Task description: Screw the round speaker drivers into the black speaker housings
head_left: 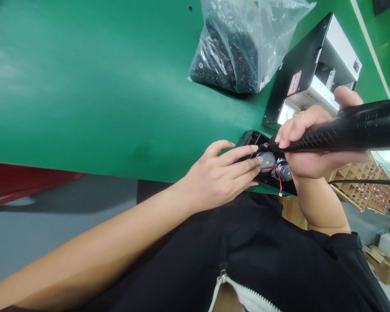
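Note:
My right hand [315, 134] is wrapped round a black electric screwdriver [360, 125], which lies nearly level with its tip pointing left. That tip meets a black plastic housing [247, 138] near the table's front edge. Set in the housing are two round silver speakers, the left speaker [267, 161] and the right speaker [284, 172]. A red wire [279, 180] with a small white plug hangs from them. Fingers stretched out, my left hand [224, 173] rests across the housing, its fingertips on the left speaker's edge. It covers part of the housing.
A clear plastic bag [230, 52] of small black parts sits on the green table [100, 95]. Behind my right hand stands a black and silver machine [299, 73]. Wooden compartment trays [360, 184] with wired parts are at right, and cardboard boxes [378, 264] lie below.

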The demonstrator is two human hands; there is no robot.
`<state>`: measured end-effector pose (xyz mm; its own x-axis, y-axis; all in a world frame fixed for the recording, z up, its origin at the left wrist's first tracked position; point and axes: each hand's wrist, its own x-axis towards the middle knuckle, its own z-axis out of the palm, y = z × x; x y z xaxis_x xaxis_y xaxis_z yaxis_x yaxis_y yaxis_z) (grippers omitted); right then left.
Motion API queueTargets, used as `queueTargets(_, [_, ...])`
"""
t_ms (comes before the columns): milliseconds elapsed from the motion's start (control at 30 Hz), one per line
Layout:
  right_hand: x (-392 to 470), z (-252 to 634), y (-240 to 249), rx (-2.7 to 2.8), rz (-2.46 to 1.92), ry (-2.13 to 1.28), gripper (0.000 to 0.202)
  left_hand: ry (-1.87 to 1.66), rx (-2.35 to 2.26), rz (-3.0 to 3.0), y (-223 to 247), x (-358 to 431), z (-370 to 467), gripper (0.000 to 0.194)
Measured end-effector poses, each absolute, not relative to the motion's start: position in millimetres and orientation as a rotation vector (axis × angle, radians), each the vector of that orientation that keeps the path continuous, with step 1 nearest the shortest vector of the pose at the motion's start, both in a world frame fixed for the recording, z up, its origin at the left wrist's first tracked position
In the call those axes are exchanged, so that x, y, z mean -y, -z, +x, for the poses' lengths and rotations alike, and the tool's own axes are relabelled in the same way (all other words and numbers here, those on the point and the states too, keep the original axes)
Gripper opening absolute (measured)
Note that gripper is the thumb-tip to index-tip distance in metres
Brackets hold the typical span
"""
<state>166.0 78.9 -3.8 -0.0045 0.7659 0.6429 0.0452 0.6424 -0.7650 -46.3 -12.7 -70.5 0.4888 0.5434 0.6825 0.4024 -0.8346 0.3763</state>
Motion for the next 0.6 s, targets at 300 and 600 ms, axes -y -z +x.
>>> queueTargets(300, [-66, 167, 0, 1.466, -0.811, -0.737, 0.095, -1.307, -0.807, 2.481, 70, 12, -45, 0.012])
queueTargets(600, [-67, 149, -8, 1.447, -0.704, -0.632, 0.076, -1.351, -0.815, 2.504, 65, 11, -43, 0.01])
